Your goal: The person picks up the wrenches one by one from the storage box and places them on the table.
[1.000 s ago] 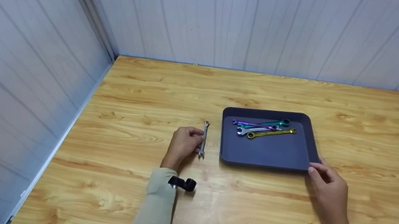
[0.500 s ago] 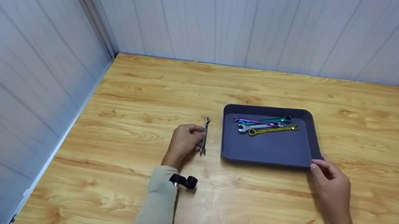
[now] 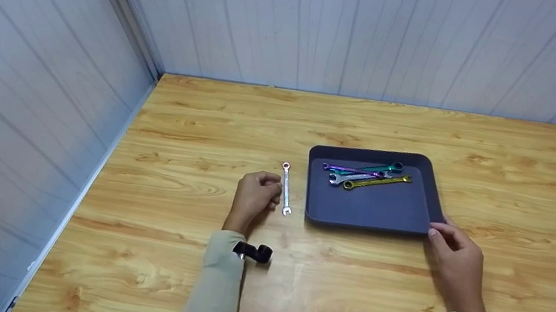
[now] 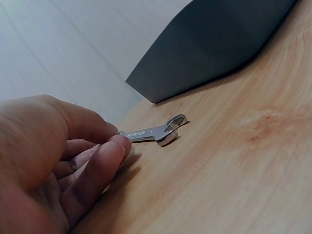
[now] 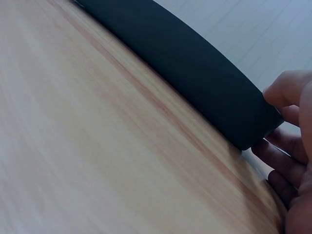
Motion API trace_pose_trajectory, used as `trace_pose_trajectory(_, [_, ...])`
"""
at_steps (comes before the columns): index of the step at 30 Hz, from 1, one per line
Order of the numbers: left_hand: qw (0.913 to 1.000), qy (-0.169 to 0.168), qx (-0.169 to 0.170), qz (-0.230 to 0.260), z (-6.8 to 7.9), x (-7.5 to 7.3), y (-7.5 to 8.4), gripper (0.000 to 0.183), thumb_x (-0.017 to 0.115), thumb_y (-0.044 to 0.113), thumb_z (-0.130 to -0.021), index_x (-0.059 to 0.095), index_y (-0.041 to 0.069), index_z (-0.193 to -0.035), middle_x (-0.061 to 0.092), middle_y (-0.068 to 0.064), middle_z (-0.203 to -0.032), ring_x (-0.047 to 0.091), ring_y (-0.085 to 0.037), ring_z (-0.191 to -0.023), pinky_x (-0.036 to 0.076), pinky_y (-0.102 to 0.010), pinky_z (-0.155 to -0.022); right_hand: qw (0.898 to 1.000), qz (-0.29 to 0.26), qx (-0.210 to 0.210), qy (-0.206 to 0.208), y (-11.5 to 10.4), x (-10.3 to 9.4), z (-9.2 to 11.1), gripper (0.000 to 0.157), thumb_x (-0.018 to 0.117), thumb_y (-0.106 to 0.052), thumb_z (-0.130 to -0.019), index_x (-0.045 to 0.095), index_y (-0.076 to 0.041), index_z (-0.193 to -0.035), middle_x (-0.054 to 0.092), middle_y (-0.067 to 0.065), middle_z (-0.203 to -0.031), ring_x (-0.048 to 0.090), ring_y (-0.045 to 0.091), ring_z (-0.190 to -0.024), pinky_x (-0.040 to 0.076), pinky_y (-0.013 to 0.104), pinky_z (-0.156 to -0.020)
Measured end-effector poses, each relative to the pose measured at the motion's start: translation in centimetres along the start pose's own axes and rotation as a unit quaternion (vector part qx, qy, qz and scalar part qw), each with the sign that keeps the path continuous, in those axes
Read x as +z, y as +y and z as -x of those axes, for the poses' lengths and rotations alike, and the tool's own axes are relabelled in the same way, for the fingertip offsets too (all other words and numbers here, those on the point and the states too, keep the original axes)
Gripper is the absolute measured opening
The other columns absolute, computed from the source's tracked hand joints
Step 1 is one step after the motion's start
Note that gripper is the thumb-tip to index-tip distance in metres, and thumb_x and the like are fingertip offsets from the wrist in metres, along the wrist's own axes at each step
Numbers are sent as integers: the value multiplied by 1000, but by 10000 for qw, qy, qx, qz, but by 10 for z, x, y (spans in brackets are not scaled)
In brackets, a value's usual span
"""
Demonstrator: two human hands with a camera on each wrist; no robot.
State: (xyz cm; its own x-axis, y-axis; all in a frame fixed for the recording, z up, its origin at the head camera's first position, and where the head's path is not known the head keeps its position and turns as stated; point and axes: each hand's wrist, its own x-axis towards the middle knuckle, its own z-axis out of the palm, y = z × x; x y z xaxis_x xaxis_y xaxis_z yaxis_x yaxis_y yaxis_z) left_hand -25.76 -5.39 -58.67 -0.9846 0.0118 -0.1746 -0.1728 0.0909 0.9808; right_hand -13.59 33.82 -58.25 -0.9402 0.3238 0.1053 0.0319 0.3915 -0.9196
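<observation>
A silver combination wrench (image 3: 286, 189) lies flat on the table left of the tray, its ring end away from me and its open end (image 4: 168, 134) toward me. My left hand (image 3: 254, 197) is right beside the wrench's left edge, thumb and index fingertips at its middle, fingers loosely bent. My right hand (image 3: 456, 262) holds the near right corner of the dark grey tray (image 3: 370, 215), thumb on the rim and fingers against the outside and below. Inside the tray, a purple wrench (image 3: 352, 171), a green one (image 3: 393, 168), a silver one (image 3: 337, 179) and a yellow one (image 3: 379, 182) overlap.
The wood-grain table (image 3: 191, 129) meets a pale panel wall (image 3: 307, 24) at the back and another wall (image 3: 18, 104) on the left. Black camera mounts (image 3: 254, 252) sit on both sleeved wrists.
The silver wrench has turned from its narrow edge to flat and slants slightly, just off the left fingertips. The right hand keeps its hold on the tray corner.
</observation>
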Motion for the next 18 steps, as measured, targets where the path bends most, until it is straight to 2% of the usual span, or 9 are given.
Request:
trace_pose_trajectory(11, [10000, -58, -77, 20, 0, -3, -1, 21, 66, 0, -91, 69, -5, -111, 67, -13, -79, 63, -15, -57, 54, -26, -48, 9999, 64, 86, -5, 0, 1, 2, 34, 69, -34, -96, 72, -6, -115, 55, 3, -144, 49, 21, -134, 40, 12, -99])
trace_pose_trajectory(18, [9999, -101, -17, 132, -1, -3, 0, 21, 65, 0, -90, 69, -7, -110, 66, -13, -78, 63, -15, -56, 54, -26, -48, 9999, 125, -30, 49, -2, 0, 0, 35, 68, -33, -97, 72, -4, -115, 55, 6, -144, 51, 25, -132, 42, 12, -96])
